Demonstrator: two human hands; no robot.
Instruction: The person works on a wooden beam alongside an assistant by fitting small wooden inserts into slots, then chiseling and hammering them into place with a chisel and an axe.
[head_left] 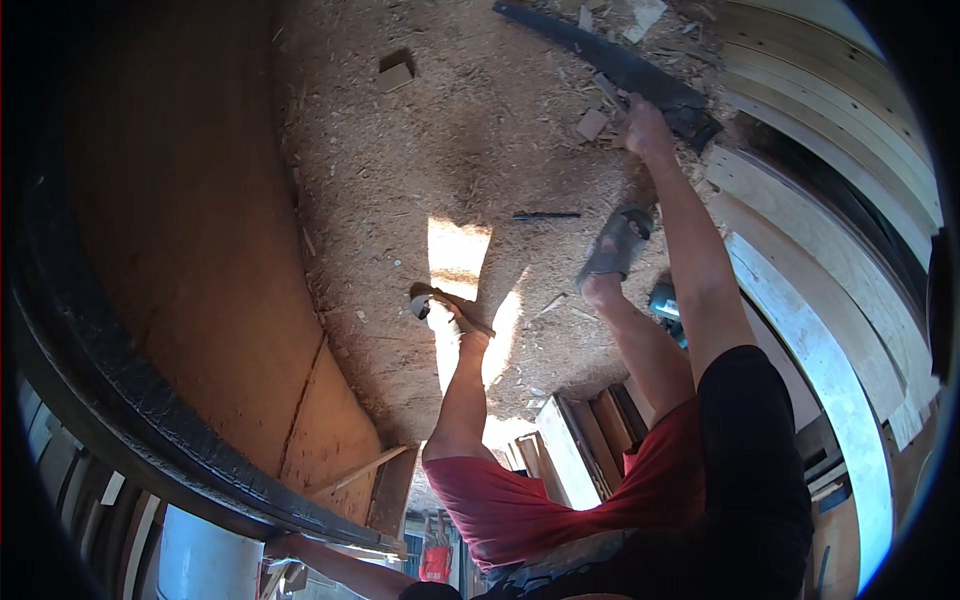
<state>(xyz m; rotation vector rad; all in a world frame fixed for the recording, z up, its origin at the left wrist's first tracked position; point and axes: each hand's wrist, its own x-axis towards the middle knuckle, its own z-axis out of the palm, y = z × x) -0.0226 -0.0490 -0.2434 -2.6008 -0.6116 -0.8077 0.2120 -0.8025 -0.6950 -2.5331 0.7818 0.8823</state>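
My right hand (647,130) reaches down to the floor at the upper right. Its fingers are closed around a thin, flat grey strip (607,91), whose exact kind I cannot make out. Just beyond it lies a handsaw (620,64) with a long dark blade, its handle end close to my wrist. Far to the lower left, my left hand (285,547) rests at the dark edge (230,505) of a large brown wooden bench or panel (200,260). The fingers of that hand are mostly hidden by the edge.
Sawdust and chips cover the floor (400,150). A slim black tool (546,216) and a small wood block (396,77) lie there. Long boards (810,270) are stacked at the right. A teal power tool (667,303) sits by my leg. A white bucket (205,555) stands lower left.
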